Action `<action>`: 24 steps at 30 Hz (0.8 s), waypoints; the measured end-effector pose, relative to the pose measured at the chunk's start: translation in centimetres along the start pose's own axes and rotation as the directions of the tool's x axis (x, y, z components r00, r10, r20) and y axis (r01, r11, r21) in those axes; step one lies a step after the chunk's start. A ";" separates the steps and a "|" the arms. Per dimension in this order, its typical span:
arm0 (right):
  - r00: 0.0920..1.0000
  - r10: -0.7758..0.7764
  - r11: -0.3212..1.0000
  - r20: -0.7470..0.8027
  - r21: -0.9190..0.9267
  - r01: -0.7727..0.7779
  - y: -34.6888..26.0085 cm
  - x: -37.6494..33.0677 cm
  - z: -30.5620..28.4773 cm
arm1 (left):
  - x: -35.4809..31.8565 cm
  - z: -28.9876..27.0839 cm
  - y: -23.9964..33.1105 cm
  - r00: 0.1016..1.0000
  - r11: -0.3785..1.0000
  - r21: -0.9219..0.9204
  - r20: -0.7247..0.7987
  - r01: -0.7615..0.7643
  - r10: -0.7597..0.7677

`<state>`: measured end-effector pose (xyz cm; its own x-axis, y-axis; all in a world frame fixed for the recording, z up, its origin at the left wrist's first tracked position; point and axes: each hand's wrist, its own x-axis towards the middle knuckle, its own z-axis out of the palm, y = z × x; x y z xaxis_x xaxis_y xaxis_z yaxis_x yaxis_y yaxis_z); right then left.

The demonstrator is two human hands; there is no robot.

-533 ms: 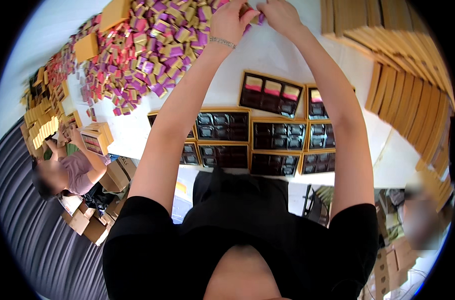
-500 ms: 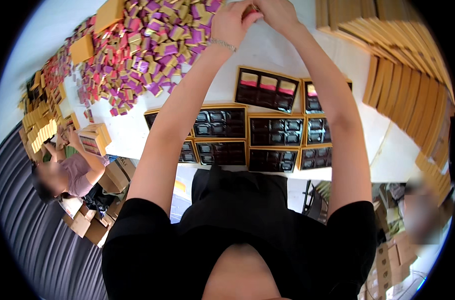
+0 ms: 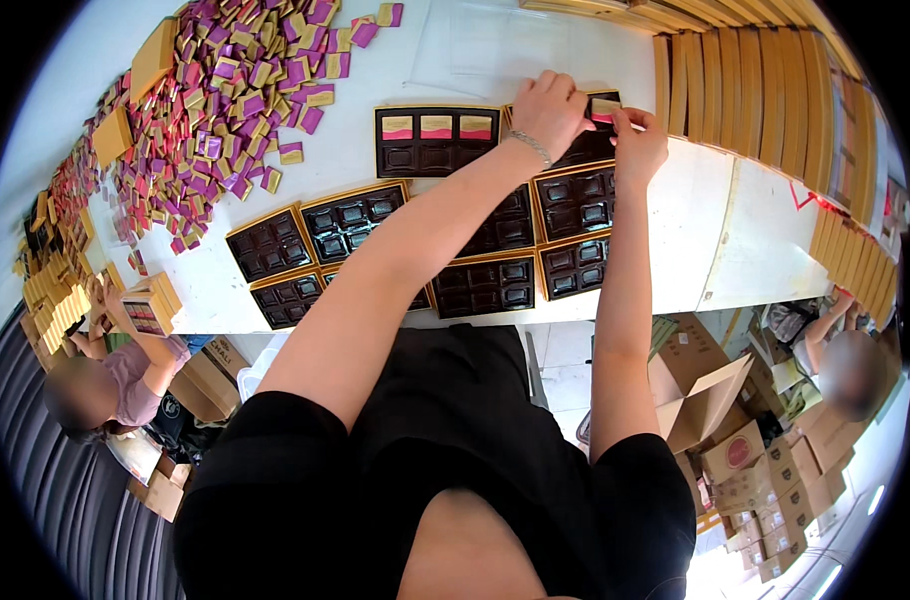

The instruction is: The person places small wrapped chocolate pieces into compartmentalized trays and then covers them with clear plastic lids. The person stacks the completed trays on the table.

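My right hand [image 3: 642, 146] pinches the edge of a gold-and-pink wrapped chocolate [image 3: 604, 108] at the top right slot of a dark box tray [image 3: 589, 148]. Over the left part of that same box is my left hand [image 3: 552, 108], a bracelet at its wrist. Its fingers are curled, and what they hold, if anything, is hidden. Just left stands another box [image 3: 435, 158], with three gold-and-pink pieces in its far row and dark slots in its near row. Several gold-rimmed boxes with bare dark trays [image 3: 485, 285] lie nearer me, partly covered by my left arm.
A large heap of wrapped pieces [image 3: 245, 100], purple, pink and gold, spreads at the left. Gold boxes [image 3: 745, 85] stand in rows at the right. Clear plastic sheets [image 3: 505, 40] lie at the back. Other people work at both sides; cardboard cartons [image 3: 700, 390] sit below the table.
Both hands have come nearer and to the right, from the table's far side to the right-hand box of the far row. My view has shifted rightward.
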<state>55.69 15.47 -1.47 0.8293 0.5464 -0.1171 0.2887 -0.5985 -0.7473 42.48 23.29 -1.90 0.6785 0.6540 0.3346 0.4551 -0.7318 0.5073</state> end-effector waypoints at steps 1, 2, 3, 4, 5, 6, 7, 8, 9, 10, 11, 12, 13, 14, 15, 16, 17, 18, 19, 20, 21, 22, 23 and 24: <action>0.997 -0.070 0.995 -0.016 -0.075 0.069 0.1 -0.6 -0.5 | -0.2 -0.1 -0.3 1.000 0.999 0.046 -0.004 -0.006 0.006; 0.990 -0.136 0.980 -0.034 -0.152 0.130 0.2 -1.2 -1.0 | -0.9 -0.8 -0.2 0.992 0.999 0.029 0.126 0.026 -0.029; 0.978 -0.203 0.955 -0.047 -0.229 0.188 0.2 -1.6 -1.4 | -1.7 -0.9 -0.1 0.991 0.997 0.073 0.136 -0.029 0.018; 0.913 -0.406 0.887 -0.035 -0.256 0.385 0.9 -1.7 -1.1 | -2.7 -0.7 -0.2 0.987 0.990 0.118 0.146 -0.082 0.065; 0.829 -0.556 0.792 0.060 -0.263 0.551 0.8 -2.1 -1.0 | -3.4 -1.1 0.1 0.981 0.978 0.162 0.161 -0.130 0.104; 0.752 -0.635 0.672 0.174 -0.355 0.650 1.1 -2.1 -0.9 | -4.0 -1.6 0.3 0.924 0.978 0.155 0.374 -0.141 0.074; 0.664 -0.687 0.528 0.296 -0.423 0.736 1.7 -2.3 -0.6 | -4.2 -1.7 0.5 0.914 0.974 0.162 0.397 -0.157 0.082; 0.703 -0.620 0.613 0.349 -0.345 0.711 2.1 -2.6 -0.3 | -4.3 -1.9 0.4 0.907 0.971 0.172 0.412 -0.168 0.084; 0.694 -0.618 0.578 0.369 -0.386 0.719 2.4 -2.4 -0.5 | -4.3 -2.1 0.4 0.900 0.967 0.183 0.427 -0.177 0.085; 0.686 -0.615 0.541 0.390 -0.424 0.726 2.6 -2.5 -0.8 | -4.2 -2.3 0.4 0.874 0.956 0.217 0.481 -0.197 0.071; 0.671 -0.612 0.498 0.419 -0.455 0.738 2.6 -2.7 -1.1 | -4.5 -2.1 0.3 0.877 0.957 0.208 0.474 -0.202 0.081; 0.664 -0.598 0.458 0.448 -0.489 0.742 2.7 -2.6 -1.1 | -4.7 -1.8 0.0 0.880 0.957 0.204 0.466 -0.208 0.092; 0.666 -0.589 0.437 0.459 -0.513 0.739 2.8 -2.8 -1.2 | -4.8 -1.5 -0.3 0.883 0.956 0.200 0.458 -0.215 0.103; 0.665 -0.584 0.413 0.465 -0.535 0.737 2.8 -2.9 -1.1 | -4.7 -1.8 -0.2 0.886 0.947 0.220 0.450 -0.235 0.115; 0.663 -0.581 0.390 0.473 -0.553 0.736 2.9 -3.1 -1.0 | -4.8 -1.9 -0.4 0.894 0.953 0.196 0.430 -0.230 0.128; 0.668 -0.581 0.430 0.465 -0.522 0.736 3.5 -2.9 -0.6 | -4.8 -1.7 -0.5 0.893 0.957 0.182 0.432 -0.225 0.128; 0.677 -0.567 0.462 0.469 -0.499 0.733 3.6 -3.0 -0.5 | -4.8 -1.5 -0.5 0.891 0.963 0.161 0.434 -0.218 0.129; 0.675 -0.559 0.448 0.481 -0.509 0.735 3.4 -3.1 -0.6 | -4.7 -1.6 -0.5 0.887 0.956 0.174 0.441 -0.235 0.137; 0.672 -0.551 0.434 0.494 -0.519 0.737 3.2 -3.1 -0.7 | -4.7 -1.8 -0.6 0.883 0.950 0.187 0.447 -0.251 0.145; 0.668 -0.553 0.438 0.498 -0.509 0.741 3.3 -3.0 -0.9 | -4.7 -1.9 -0.6 0.882 0.949 0.186 0.448 -0.253 0.148; 0.662 -0.556 0.441 0.502 -0.497 0.747 3.3 -2.9 -0.9 | -4.6 -2.2 -0.5 0.878 0.953 0.184 0.459 -0.240 0.133; 0.661 -0.561 0.462 0.499 -0.474 0.749 3.1 -2.8 -0.8 | -4.7 -2.0 -0.6 0.888 0.958 0.177 0.441 -0.227 0.129; 0.654 -0.604 0.489 0.455 -0.436 0.755 2.7 -2.6 -0.7 | -4.8 -1.7 -0.7 0.898 0.964 0.161 0.420 -0.212 0.128; 0.636 -0.660 0.468 0.399 -0.443 0.764 1.1 -2.5 -0.6 | -4.5 -2.2 -0.8 0.908 0.978 0.116 0.402 -0.175 0.115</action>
<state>54.16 13.08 -1.64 0.1458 0.9766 0.1579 0.9812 -0.1223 -0.1493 37.78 21.35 -2.01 0.9005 0.4327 0.0432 0.3930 -0.8523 0.3453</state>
